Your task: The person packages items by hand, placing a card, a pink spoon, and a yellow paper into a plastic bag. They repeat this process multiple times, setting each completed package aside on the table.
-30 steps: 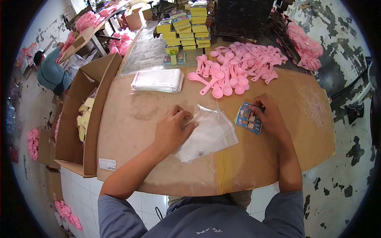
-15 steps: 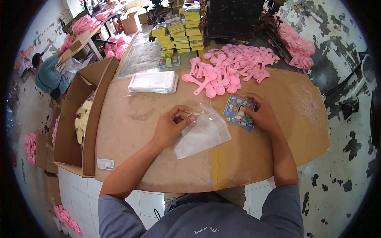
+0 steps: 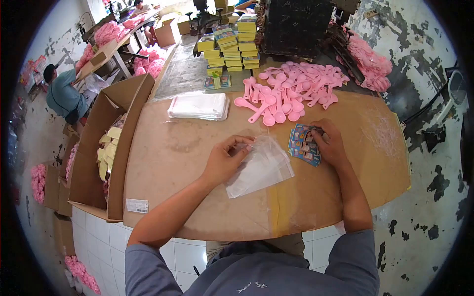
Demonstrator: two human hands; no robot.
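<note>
My left hand (image 3: 229, 159) pinches the upper edge of a clear plastic bag (image 3: 264, 169), which lies slanted over the cardboard-covered tabletop. More than one bag may be layered there. To the right, my right hand (image 3: 328, 140) grips a small stack of blue printed cards (image 3: 304, 145), slightly fanned at their left side. Thumb and fingers close on the stack's upper right part. Beyond both hands spreads a heap of pink plastic scoops (image 3: 284, 93). Left of the scoops lies a pile of clear plastic bags (image 3: 198, 106).
An open cardboard box (image 3: 131, 148) with pale yellow packets (image 3: 107, 153) stands along the table's left edge. Stacks of yellow-edged cards (image 3: 234, 44) rise at the back, beside a black box (image 3: 296, 27). A person (image 3: 66, 93) sits at the far left.
My left hand has shifted slightly right along the bag's top edge. The card stack in my right hand has turned a little more upright. The whole view has shifted slightly.
</note>
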